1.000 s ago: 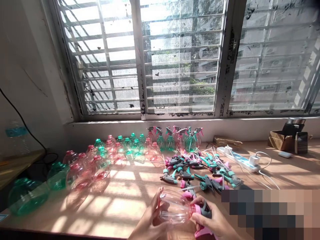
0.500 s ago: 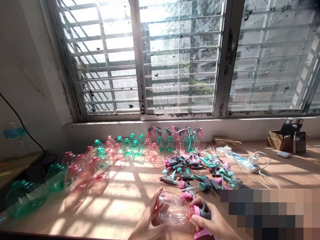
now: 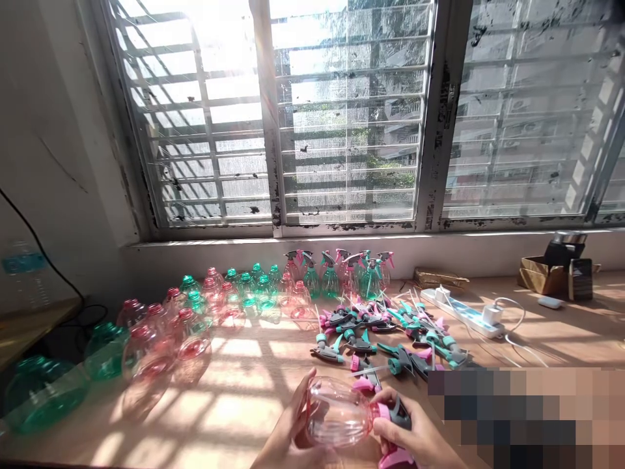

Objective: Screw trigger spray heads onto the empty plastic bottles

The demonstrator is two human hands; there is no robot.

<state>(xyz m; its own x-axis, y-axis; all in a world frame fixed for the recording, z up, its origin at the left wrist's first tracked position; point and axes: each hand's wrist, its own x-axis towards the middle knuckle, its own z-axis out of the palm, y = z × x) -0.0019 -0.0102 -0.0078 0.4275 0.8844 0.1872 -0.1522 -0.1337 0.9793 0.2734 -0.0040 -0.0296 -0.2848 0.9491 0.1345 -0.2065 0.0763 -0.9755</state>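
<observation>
A clear pink plastic bottle (image 3: 336,412) lies on its side just above the wooden table's (image 3: 244,384) near edge. My left hand (image 3: 288,433) is wrapped round its base. My right hand (image 3: 415,436) grips the pink and grey trigger spray head (image 3: 394,417) seated on the bottle's neck. A pile of loose pink and teal spray heads (image 3: 385,332) lies just beyond my hands.
Several empty pink and green bottles (image 3: 195,312) stand at the left and middle. Several finished spray bottles (image 3: 342,273) line the wall under the barred window. A white power strip (image 3: 463,312) with a charger lies at the right, a cardboard box (image 3: 541,273) behind it.
Both hands keep hold of the bottle and its spray head and have hardly moved. The view has shifted slightly.
</observation>
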